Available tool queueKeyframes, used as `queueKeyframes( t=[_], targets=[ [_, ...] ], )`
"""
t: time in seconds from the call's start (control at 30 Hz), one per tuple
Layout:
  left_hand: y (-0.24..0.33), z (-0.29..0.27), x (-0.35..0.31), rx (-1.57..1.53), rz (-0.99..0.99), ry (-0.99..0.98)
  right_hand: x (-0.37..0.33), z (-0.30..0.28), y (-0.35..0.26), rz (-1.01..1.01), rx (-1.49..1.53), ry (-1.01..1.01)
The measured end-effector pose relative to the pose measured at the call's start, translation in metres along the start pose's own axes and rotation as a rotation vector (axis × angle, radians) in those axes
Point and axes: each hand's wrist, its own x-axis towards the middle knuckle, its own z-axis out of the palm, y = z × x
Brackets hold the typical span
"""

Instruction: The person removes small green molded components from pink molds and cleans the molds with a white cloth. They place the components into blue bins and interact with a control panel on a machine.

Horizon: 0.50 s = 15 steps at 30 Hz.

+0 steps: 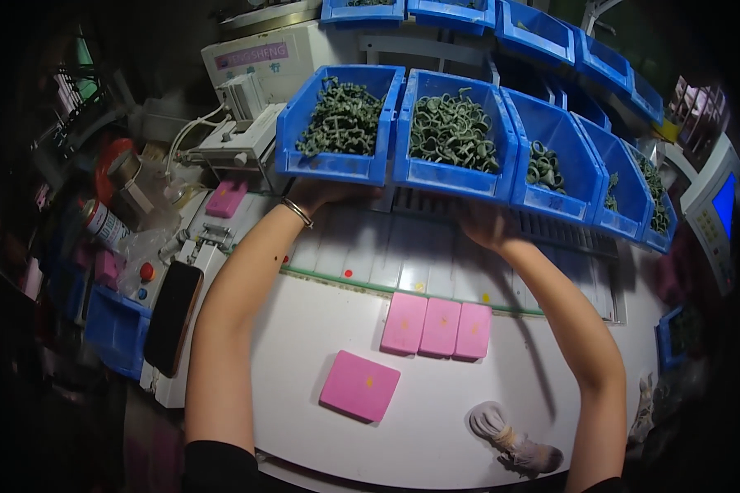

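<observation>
Both my arms stretch forward over the white table (304, 329) toward a row of blue bins. My left hand (322, 192), with a bracelet at its wrist, reaches beneath the leftmost blue bin (337, 170), which holds dark green twisted pieces. Under the neighbouring blue bin (452, 178), heaped with small green rings, is my right hand (483, 223). The bins and shadow hide the fingers of both hands, so what they touch or hold cannot be seen. Nearer me lie three pink blocks (439, 326) side by side and a larger pink block (360, 386) on its own.
A tied bundle of pale cloth (514, 440) lies at the near right. At left are a dark phone (173, 319), a small clamp-like device (242, 148), a can (104, 223) and plastic bags. A blue-screened machine (719, 214) stands right. More blue bins (534, 31) sit above.
</observation>
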Motion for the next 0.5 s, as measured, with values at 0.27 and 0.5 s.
queueKeyframes(
  t=[0.27, 0.5],
  targets=[
    [0.038, 0.006, 0.003, 0.341, 0.213, 0.112, 0.029, 0.066, -0.033, 0.613, 1.503, -0.297],
    [0.012, 0.038, 0.039, 0.441, 0.393, 0.109, 0.05, 0.014, 0.003, 0.485, 1.243, -0.551]
  ],
)
